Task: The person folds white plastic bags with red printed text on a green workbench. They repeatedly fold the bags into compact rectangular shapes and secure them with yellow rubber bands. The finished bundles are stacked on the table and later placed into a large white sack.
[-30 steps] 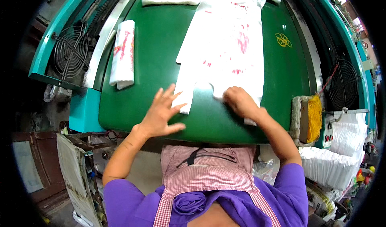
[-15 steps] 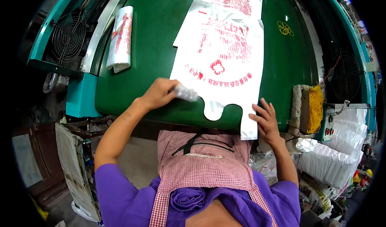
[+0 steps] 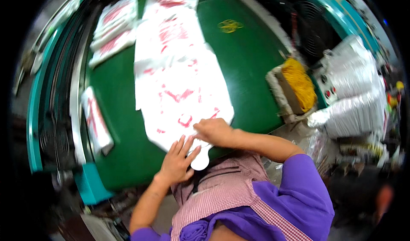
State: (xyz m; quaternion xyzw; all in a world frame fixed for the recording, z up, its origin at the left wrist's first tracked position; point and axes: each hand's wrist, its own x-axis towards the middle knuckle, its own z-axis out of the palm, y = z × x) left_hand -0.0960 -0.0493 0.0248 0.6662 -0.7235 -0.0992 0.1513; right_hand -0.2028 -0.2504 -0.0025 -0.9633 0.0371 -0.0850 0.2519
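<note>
White plastic vest bags (image 3: 183, 80) with red print lie flat and overlapping on the green belt table (image 3: 252, 83). The nearest bag has its sides folded in toward the middle, and a rounded white tab (image 3: 200, 159) hangs past the table edge. My left hand (image 3: 176, 162) rests on the bag's lower left corner, fingers stretched out and spread. Just right of it, my right hand (image 3: 215, 132) is closed and pressed down on the bag's folded lower right part. Its fingertips are partly hidden and a little blurred.
A rolled bag bundle (image 3: 96, 121) lies at the left, with stacked folded bundles (image 3: 114, 23) beyond it. Yellow rubber bands (image 3: 230, 26) lie on the belt. A box of yellow bands (image 3: 301, 85) stands at the right edge, beside piled white bags (image 3: 354, 98).
The view has turned, and the bags now appear further left. The bag's handles, spread out before, are now folded inward. My right hand has closed on the bag; my left has opened flat.
</note>
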